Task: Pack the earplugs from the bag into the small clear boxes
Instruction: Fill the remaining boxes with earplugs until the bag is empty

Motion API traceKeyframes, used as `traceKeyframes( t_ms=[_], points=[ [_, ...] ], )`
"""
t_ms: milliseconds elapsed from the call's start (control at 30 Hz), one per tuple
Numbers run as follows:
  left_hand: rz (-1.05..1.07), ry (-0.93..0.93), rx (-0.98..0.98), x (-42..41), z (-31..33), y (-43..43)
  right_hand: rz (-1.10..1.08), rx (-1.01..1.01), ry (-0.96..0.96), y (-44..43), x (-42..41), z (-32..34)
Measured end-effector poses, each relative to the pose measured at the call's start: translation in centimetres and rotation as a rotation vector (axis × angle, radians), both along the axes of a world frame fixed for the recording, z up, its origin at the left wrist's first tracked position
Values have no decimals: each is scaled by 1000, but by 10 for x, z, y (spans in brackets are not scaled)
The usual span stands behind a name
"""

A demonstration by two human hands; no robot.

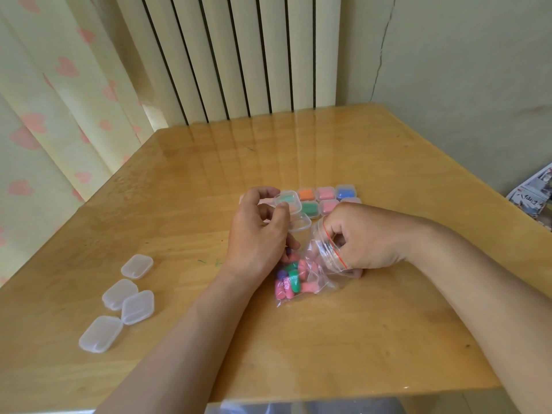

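The left hand (260, 228) pinches a small clear box (294, 206) with green earplugs (285, 199) inside, likely to shut it. The right hand (363, 239) grips the bag (321, 258) at its mouth, probably to hold it open. Loose earplugs (291, 279) lie inside, between the wrists. Just behind sit filled boxes (327, 198); empty boxes (128, 297) lie far left.

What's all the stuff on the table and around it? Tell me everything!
empty boxes: four, clear, left side of table
filled boxes: about six, clear with orange, pink, blue or green inside, far middle of table
held box: one, clear with green inside, in left hand
bag: one, clear with red strip, middle of table
earplugs: many, pink, green, purple, in bag
table: one, light wood
radiator: one, white, behind table
curtain: one, cream with pink hearts, left
newspaper: one, right edge
left hand: pinches held box
right hand: grips bag's mouth
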State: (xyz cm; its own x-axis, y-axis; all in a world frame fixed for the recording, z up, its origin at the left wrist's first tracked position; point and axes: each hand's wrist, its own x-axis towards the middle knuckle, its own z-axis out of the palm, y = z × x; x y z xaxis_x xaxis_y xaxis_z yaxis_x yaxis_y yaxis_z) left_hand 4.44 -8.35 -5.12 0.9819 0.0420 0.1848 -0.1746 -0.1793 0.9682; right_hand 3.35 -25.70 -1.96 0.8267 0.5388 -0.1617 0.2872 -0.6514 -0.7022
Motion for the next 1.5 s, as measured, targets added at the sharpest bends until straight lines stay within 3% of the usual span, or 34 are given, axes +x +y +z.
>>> traceKeyframes(
  t_ms=[367,700,867,1033,1233,1333,1500],
  points=[
    [7,-1,6,0,0,1,-58,21,15,-4,3,4],
    [8,-8,12,2,-3,1,-114,222,6,-15,5,12],
    [4,-8,13,2,-2,2,-247,321,-102,-25,6,19],
    [-8,-6,22,1,-3,2,-527,412,-271,-30,14,23],
    [-23,-32,36,1,-3,2,-786,594,-549,-30,19,22],
    [-38,-49,48,1,-5,2,-607,584,-618,-21,13,20],
    [-60,-42,1,-2,-1,1,-292,357,-586,-7,11,3]
  ],
)
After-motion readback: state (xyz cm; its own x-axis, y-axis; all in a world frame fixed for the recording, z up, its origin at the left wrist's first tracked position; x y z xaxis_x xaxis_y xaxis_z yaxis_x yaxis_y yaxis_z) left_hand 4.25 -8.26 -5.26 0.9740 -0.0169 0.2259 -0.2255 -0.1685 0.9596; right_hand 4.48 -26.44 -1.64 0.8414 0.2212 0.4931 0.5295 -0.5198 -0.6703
